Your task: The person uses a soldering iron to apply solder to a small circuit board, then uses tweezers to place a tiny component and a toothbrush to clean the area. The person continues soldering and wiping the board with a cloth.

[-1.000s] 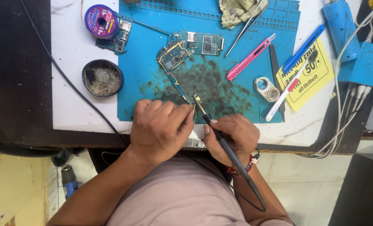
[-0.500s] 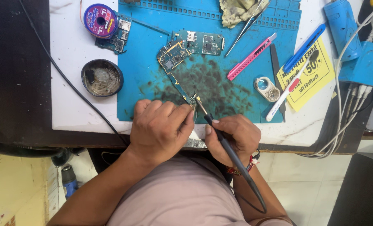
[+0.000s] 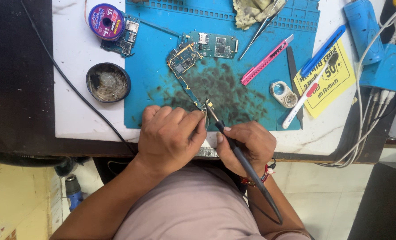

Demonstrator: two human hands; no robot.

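My right hand [image 3: 247, 146] grips a black soldering iron [image 3: 233, 146] like a pen, its tip touching the near end of a long narrow circuit board [image 3: 187, 75] on the blue work mat [image 3: 162, 98]. My left hand [image 3: 169, 138] rests at the mat's near edge with its fingers pinched right beside the iron tip, feeding a thin wire [image 3: 205, 95] that rises from the fingertips. The board runs diagonally from the mat's middle to my hands. A second green circuit board [image 3: 215, 44] lies just behind it.
A round tin of flux [image 3: 108, 82] and a purple solder spool [image 3: 106, 21] sit left of the mat. Tweezers [image 3: 260, 29], a pink knife [image 3: 267, 60], a blue knife [image 3: 322, 50], a white pen [image 3: 302, 100], a loupe [image 3: 283, 94], a yellow card [image 3: 329, 82] and white cables [image 3: 362, 133] lie right.
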